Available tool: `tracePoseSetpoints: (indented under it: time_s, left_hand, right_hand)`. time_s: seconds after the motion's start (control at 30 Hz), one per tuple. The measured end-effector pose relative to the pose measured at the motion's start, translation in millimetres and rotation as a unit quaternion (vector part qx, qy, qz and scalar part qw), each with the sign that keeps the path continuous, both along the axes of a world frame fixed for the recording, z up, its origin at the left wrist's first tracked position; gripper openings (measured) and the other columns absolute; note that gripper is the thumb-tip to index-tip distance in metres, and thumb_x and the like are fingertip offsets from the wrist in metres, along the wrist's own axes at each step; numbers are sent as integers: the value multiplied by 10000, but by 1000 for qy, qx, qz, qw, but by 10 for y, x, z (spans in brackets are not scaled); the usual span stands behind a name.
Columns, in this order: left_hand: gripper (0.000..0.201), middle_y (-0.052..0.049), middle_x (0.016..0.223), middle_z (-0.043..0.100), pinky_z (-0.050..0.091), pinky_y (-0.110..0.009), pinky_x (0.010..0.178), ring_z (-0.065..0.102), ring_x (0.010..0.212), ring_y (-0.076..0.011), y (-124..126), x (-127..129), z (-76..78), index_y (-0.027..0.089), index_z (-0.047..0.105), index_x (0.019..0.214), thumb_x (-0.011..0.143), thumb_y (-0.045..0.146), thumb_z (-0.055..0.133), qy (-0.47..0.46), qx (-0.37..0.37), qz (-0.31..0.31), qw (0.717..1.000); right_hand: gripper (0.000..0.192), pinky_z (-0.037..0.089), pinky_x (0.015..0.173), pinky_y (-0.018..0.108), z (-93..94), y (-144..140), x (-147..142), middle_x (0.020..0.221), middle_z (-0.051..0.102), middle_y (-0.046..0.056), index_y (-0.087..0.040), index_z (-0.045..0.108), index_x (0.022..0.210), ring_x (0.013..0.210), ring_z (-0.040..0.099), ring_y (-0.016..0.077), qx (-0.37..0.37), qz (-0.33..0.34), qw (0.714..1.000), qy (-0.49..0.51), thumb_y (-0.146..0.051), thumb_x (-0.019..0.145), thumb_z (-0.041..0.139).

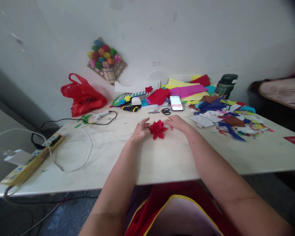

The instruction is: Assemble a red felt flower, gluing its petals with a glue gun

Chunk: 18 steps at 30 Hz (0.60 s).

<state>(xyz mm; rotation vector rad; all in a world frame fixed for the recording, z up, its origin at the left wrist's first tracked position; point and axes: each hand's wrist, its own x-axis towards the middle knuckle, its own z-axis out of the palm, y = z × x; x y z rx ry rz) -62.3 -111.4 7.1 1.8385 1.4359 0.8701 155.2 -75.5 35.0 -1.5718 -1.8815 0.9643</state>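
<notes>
A red paper flower [158,129] with pointed petals sits on the white table in front of me. At its left edge, my left hand [140,131] has its fingers and thumb on the petals. My right hand [175,123] is closed on a thin wooden stick [164,114] that points up and left, away from me; its fingertips reach the flower's right side. Just beyond the flower lie black-handled scissors [165,111]. The undersides of the petals and some of my fingertips are hidden.
Behind are a utility knife [129,108], a phone [176,103] and coloured paper sheets [186,89]. Paper scraps [223,114] heap at right by a dark green bottle [226,86]. Left: a red plastic bag [86,98], a glue gun [100,114], cables and a power strip [31,164].
</notes>
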Motion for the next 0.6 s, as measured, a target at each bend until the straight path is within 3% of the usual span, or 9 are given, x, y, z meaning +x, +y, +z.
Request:
tracePoseSetpoints:
  time_s: [0.13, 0.37, 0.47, 0.6]
  left_hand:
    - [813, -71, 870, 696, 503, -376, 794, 645, 886, -230, -34, 10, 0, 129, 357, 1380, 585, 222, 494, -129, -10, -26, 991]
    - [663, -22, 659, 671, 429, -265, 538, 556, 549, -155, -28, -17, 8, 126, 510, 1265, 612, 240, 523, -125, 18, 45, 991]
    - [547, -50, 713, 698, 416, -266, 539, 548, 550, -152, -6, -24, -14, 125, 590, 1173, 650, 271, 529, -114, 30, 52, 992]
    - [463, -76, 799, 721, 452, -289, 640, 611, 695, -190, 18, -22, -42, 135, 639, 1107, 689, 307, 535, -105, 37, 48, 993]
  right_hand:
    - [195, 410, 588, 244, -42, 0, -67, 533, 573, 6, -153, 622, 734, 561, 530, 134, 13, 26, 999, -13, -328, 793, 558]
    - [216, 456, 755, 257, -131, 82, -30, 613, 655, 25, -157, 651, 754, 698, 619, 164, 29, 46, 998, 45, -362, 775, 585]
    - [322, 441, 793, 277, -106, 69, 15, 544, 624, 26, -165, 626, 648, 708, 614, 172, 18, 75, 995, 67, -467, 755, 604]
    - [265, 414, 613, 265, -121, 49, -18, 507, 567, -18, -171, 581, 595, 547, 522, 132, 1, 136, 990, 39, -410, 656, 681]
